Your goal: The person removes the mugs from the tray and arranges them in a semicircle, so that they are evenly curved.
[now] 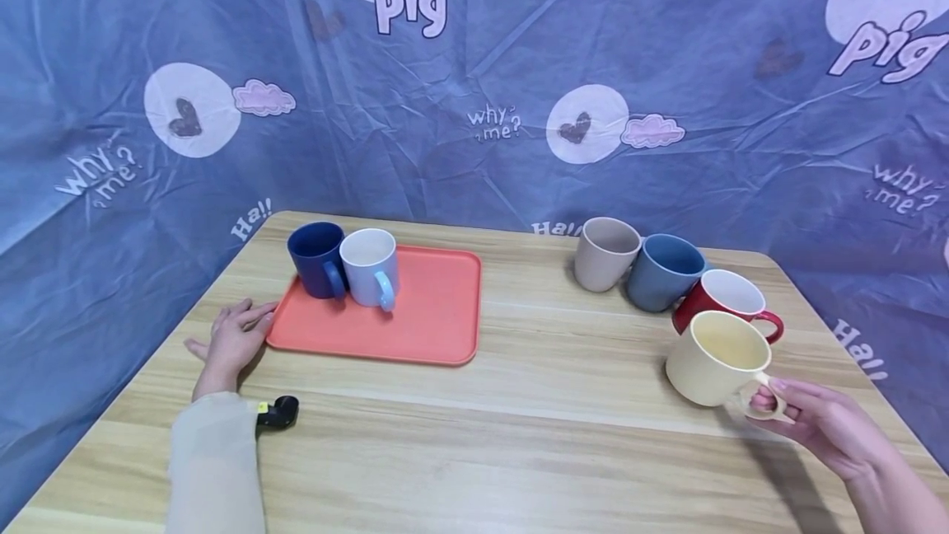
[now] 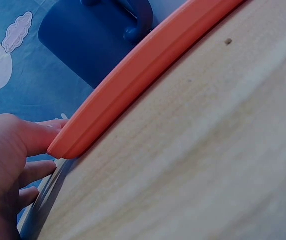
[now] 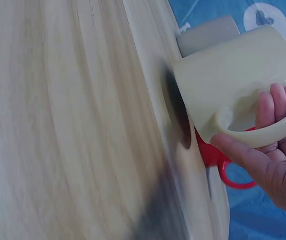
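My right hand (image 1: pixel 830 423) grips the handle of a pale yellow mug (image 1: pixel 712 365), its fingers curled through the loop. In the right wrist view the mug (image 3: pixel 238 75) is held just off the table, a shadow beneath it. At the far left my left hand (image 1: pixel 236 340) touches the left edge of an orange-red tray (image 1: pixel 437 303). The left wrist view has its fingers (image 2: pixel 30 140) against the tray's corner. On the tray stand a navy mug (image 1: pixel 315 262) and a light blue mug (image 1: pixel 366 270), side by side.
Behind the yellow mug, a red mug (image 1: pixel 693 303), a slate-blue mug (image 1: pixel 660 274) and a beige mug (image 1: pixel 604 258) stand in a slanting row. A black device (image 1: pixel 280 413) sits at the left wrist. A printed blue cloth (image 1: pixel 474 64) hangs behind the table.
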The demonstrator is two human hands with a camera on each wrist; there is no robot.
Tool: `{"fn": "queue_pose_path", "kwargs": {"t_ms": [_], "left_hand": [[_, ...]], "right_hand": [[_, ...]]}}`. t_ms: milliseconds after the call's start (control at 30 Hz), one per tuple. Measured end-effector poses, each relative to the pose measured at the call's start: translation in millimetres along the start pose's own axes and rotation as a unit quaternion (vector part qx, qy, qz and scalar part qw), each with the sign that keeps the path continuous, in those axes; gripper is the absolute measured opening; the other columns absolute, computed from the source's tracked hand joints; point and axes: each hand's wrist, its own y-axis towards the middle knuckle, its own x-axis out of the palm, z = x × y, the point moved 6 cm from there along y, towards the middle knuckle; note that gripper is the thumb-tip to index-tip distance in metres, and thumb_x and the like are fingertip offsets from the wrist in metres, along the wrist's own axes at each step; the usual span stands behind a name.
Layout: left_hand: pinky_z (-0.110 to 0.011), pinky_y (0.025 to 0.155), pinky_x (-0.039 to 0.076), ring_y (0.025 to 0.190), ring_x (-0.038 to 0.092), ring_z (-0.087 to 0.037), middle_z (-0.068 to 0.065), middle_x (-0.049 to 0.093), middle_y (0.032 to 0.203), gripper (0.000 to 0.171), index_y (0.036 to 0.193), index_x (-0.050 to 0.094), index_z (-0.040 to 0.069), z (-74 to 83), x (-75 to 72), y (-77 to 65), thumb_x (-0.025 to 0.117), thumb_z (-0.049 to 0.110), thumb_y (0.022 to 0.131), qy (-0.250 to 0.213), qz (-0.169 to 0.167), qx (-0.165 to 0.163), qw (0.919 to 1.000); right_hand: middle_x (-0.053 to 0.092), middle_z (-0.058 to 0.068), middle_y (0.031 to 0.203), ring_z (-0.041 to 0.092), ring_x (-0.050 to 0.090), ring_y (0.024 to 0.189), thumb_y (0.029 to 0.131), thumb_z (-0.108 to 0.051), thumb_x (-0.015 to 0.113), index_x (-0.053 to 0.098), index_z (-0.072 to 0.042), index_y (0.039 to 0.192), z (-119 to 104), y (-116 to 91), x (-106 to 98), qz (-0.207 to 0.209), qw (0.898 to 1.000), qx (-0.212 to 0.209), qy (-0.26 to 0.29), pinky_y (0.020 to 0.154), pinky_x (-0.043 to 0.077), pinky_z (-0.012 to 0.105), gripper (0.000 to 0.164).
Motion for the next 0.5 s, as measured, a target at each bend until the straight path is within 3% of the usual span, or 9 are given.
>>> {"fn": "queue_pose_path", "kwargs": {"t_ms": [500], "left_hand": [[-0.061,0.077,-0.028,0.125,0.003,-0.041,-0.023,0.026,0.134,0.043,0.119,0.052,0.006,-2.1,-0.2,-1.1,0.04,0.036,0.09,-0.017,0.013,0.008,0.9997]], "right_hand": [[0.056,0.023,0.104,0.028,0.052,0.101,0.091,0.002,0.0,0.051,0.012,0.11,-1.8,-21.6,-22.2,-0.025,0.997,-0.011,0.068,0.089,0.039,0.038,0.055]]}}
